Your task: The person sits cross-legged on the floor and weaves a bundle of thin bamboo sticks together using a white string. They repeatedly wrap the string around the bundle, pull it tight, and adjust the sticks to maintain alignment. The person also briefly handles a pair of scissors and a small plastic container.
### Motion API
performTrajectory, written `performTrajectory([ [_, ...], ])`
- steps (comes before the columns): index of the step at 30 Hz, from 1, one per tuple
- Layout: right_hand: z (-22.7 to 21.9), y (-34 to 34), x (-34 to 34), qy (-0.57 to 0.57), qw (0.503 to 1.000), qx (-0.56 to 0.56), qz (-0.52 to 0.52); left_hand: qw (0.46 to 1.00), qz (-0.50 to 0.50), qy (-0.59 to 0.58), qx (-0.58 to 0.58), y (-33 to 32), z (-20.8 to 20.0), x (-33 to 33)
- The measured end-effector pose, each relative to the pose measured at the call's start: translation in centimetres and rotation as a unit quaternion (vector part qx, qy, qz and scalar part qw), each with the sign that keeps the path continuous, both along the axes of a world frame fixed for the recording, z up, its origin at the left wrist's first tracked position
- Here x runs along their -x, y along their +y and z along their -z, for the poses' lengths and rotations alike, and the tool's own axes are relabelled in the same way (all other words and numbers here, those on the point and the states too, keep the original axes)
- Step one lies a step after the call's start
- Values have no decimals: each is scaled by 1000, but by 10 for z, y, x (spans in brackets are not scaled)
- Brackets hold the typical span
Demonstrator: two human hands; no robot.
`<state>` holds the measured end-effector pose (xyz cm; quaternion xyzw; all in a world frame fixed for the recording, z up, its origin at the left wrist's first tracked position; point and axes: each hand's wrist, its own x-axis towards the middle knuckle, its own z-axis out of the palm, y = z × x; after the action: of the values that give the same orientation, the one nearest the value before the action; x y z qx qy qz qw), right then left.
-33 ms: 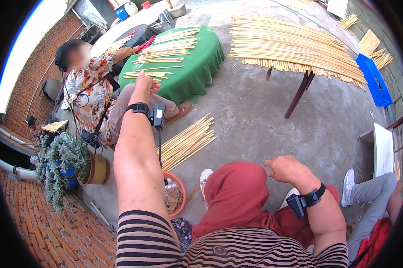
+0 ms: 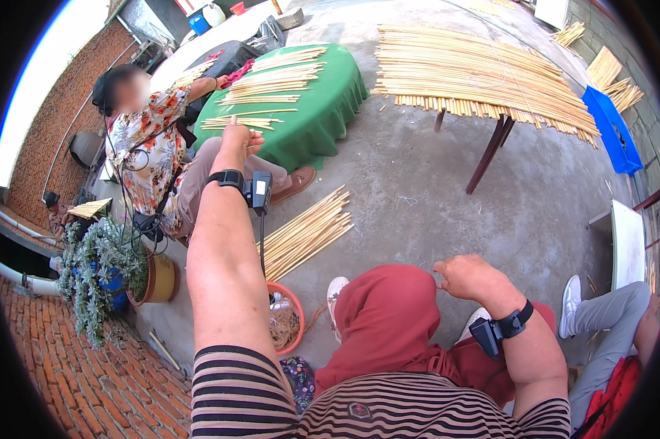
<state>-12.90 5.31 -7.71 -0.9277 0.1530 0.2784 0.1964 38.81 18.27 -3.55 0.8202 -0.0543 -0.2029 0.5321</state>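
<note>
My left hand (image 2: 240,137) is stretched out over the near edge of the round table with a green cloth (image 2: 330,95). Its fingers are apart and show nothing held. Just beyond the fingertips lie a few thin pale sticks (image 2: 267,123), beside further rows of sticks (image 2: 275,82) on the cloth. Above my red-clad knee (image 2: 392,307) is my right hand (image 2: 467,278), palm down, with its fingers curled in and no object visible in them. On the floor between my arms lies a loose bundle of similar sticks (image 2: 308,230).
A seated person in a floral shirt (image 2: 150,128) reaches over the table's far left. A stand (image 2: 483,157) carries a wide layer of sticks, with a blue crate (image 2: 612,132) beside it. An orange basin (image 2: 299,322) and potted plant (image 2: 154,278) stand nearby. Another person's grey-trousered leg (image 2: 608,322) is at right.
</note>
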Motion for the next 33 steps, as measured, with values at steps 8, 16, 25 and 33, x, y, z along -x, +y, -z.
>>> performTrajectory([
  [8,-5,0,4,-23,1000,-8,-2,1000,9,-1,18,4,20,18],
  [16,-3,1,-1,-15,1000,-8,-9,998,-42,26,40,18,37,28],
  [25,2,3,2,-15,1000,5,-26,996,-49,37,58,24,52,28],
  [33,1,5,3,-18,999,5,-32,996,-19,26,81,22,44,37],
])
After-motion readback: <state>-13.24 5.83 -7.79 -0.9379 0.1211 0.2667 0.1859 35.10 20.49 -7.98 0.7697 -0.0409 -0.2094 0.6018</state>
